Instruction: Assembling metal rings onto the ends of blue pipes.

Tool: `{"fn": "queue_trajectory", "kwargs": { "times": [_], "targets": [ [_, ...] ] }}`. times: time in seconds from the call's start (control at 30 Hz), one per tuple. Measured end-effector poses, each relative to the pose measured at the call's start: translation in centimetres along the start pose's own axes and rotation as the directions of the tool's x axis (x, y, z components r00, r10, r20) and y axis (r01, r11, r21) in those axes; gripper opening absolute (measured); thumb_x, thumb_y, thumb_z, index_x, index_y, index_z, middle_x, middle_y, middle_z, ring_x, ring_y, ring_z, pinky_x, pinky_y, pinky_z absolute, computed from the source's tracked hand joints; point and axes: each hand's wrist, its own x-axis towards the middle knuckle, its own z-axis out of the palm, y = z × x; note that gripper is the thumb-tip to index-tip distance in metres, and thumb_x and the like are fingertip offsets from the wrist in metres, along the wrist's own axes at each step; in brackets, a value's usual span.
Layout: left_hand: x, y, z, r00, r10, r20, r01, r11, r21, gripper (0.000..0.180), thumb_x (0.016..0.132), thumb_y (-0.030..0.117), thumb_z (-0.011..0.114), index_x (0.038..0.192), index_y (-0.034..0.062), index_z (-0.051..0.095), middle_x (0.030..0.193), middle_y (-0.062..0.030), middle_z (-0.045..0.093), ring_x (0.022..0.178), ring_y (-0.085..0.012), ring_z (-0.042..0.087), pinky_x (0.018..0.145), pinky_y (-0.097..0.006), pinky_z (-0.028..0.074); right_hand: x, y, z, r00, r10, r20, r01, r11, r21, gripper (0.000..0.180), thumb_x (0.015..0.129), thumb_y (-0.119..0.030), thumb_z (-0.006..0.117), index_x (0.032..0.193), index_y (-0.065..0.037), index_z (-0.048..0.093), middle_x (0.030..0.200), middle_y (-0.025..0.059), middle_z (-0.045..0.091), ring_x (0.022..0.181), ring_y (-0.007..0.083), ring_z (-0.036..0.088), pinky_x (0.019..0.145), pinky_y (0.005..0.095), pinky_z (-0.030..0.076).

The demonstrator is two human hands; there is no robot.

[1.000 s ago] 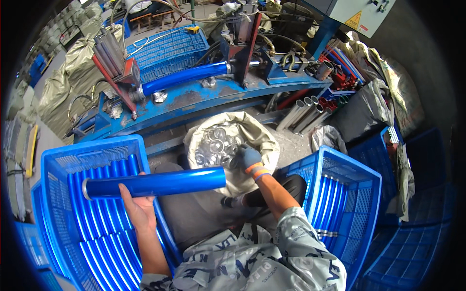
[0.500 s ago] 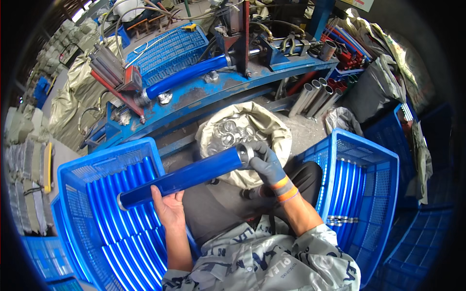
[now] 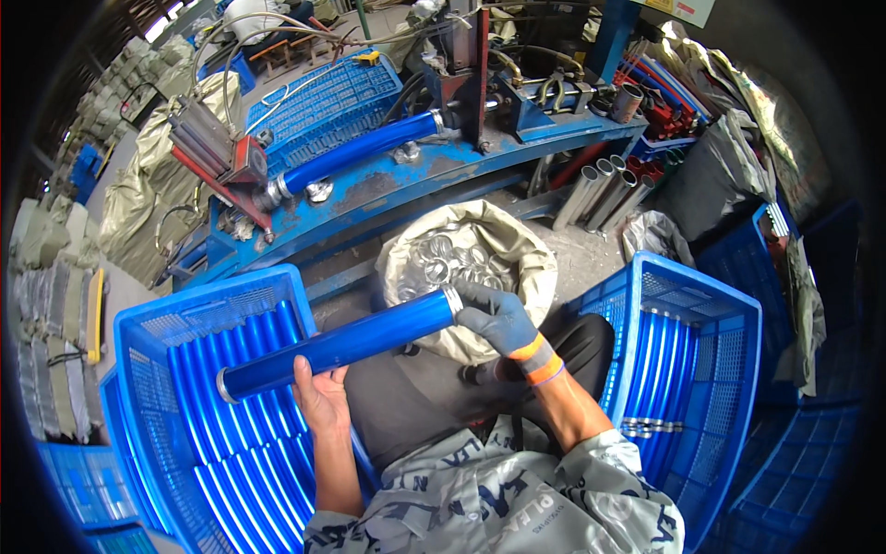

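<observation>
The person sits low between two crates, and closest to the body the bare left hand [image 3: 318, 399] cups the blue tube [image 3: 340, 343] from underneath, fingers curled round its lower half, a little in from the tube's near end. The tube lies across the lap on a slant: its long axis runs from low on the person's left, over the left blue crate [image 3: 138, 360] full of similar blue tubes, up toward the right. At that far, higher end the gloved right hand [image 3: 496, 319] closes over the tube's mouth, fingertips pinched on a silvery ring or cap [image 3: 453, 299] seated there; whether it is fully on I cannot tell. So the right hand works the end while the left carries the weight.

Just beyond the right hand sits an open sack [image 3: 517, 258] of round metal caps. To the right stands another blue crate [image 3: 701, 305] with a few tubes. Farther off is a blue machine bench [image 3: 388, 189] clamping one more blue tube.
</observation>
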Motion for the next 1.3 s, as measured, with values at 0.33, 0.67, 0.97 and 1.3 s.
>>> {"fn": "queue_trajectory", "kwargs": {
  "times": [0.33, 0.67, 0.97, 1.3],
  "targets": [
    [2.9, -0.5, -2.4, 0.989, -0.089, -0.116, 0.064, 0.977, -0.204, 0.063, 0.112, 0.057, 0.076, 0.146, 0.0042, 0.068, 0.147, -0.0137, 0.076, 0.141, -0.0293, 0.072, 0.124, -0.05, 0.059, 6.0, -1.6, 3.0, 0.982, -0.076, 0.174, 0.068, 0.997, 0.048, 0.053, 0.11, -0.005, 0.077, 0.161, 0.004, 0.065, 0.147, 0.0082, 0.075, 0.128, 0.0145, 0.072, 0.114, 0.0308, 0.058],
    [6.4, 4.3, -7.9, 0.989, -0.021, -0.147, -0.023, 0.957, -0.291, 0.059, 0.12, 0.044, 0.068, 0.157, -0.0014, 0.061, 0.163, -0.0218, 0.064, 0.156, -0.0339, 0.058, 0.136, -0.055, 0.045, 36.4, -7.5, 7.5, 0.82, -0.48, 0.314, 0.265, -0.169, -0.949, 0.082, 0.109, -0.031, 0.073, 0.181, -0.009, 0.038, 0.184, 0.0248, 0.039, 0.167, 0.052, 0.04, 0.135, 0.0632, 0.034],
    [8.7, 2.7, -8.0, 0.981, -0.076, -0.176, 0.035, 0.974, -0.226, 0.049, 0.12, 0.041, 0.069, 0.15, 0.0026, 0.067, 0.157, -0.0171, 0.07, 0.148, -0.0304, 0.067, 0.125, -0.048, 0.057, 48.7, -7.2, 3.9, 0.767, -0.511, 0.387, 0.172, -0.418, -0.892, 0.066, 0.089, -0.019, 0.08, 0.153, -0.013, 0.064, 0.138, 0.0148, 0.073, 0.144, 0.0396, 0.061, 0.125, 0.0683, 0.041],
    [25.1, -6.7, 13.9, 0.99, -0.135, 0.051, 0.14, 0.982, -0.128, 0.05, 0.114, 0.032, 0.08, 0.155, 0.0083, 0.063, 0.15, -0.0113, 0.072, 0.143, -0.0314, 0.068, 0.121, -0.057, 0.057, 24.0, -30.4, 0.7, 0.529, -0.818, 0.223, 0.678, 0.25, -0.691, 0.082, 0.087, -0.006, 0.084, 0.166, -0.007, 0.06, 0.131, 0.0173, 0.081, 0.115, 0.0227, 0.082, 0.1, 0.0377, 0.067]
  ]
}}
